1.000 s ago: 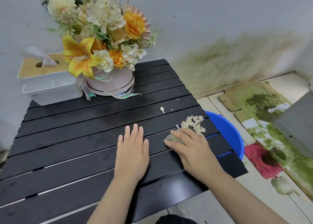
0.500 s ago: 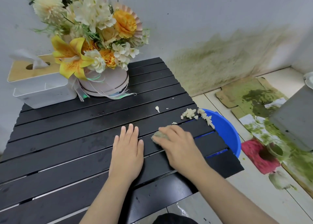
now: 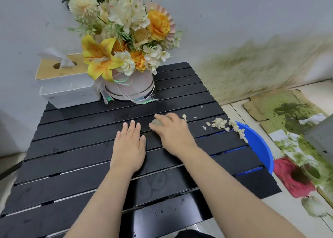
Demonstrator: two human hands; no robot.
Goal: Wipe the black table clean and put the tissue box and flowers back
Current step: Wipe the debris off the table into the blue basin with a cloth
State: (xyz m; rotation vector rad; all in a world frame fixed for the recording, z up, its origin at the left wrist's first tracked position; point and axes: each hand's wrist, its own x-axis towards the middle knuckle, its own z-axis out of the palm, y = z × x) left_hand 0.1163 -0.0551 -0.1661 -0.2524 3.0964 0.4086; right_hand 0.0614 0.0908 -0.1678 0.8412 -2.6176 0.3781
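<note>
The left hand (image 3: 128,144) lies flat and open on the black surface (image 3: 75,147). The right hand (image 3: 173,131) presses a grey rag (image 3: 156,122). Tissue box (image 3: 66,84) and flowers (image 3: 124,39) stand at eleven o'clock; crumbs (image 3: 219,123) at two.

I see the table (image 3: 75,144) as black slats with a satin sheen, wet-looking in patches. At eleven o'clock the tissue box (image 3: 72,91) looks like smooth white plastic under a pale wooden lid, soft paper poking out. The flowers (image 3: 124,39) beside it look like cloth. At three o'clock the basin (image 3: 259,147) is glossy blue plastic. The crumbs (image 3: 219,123) look moist, lumpy.
</note>
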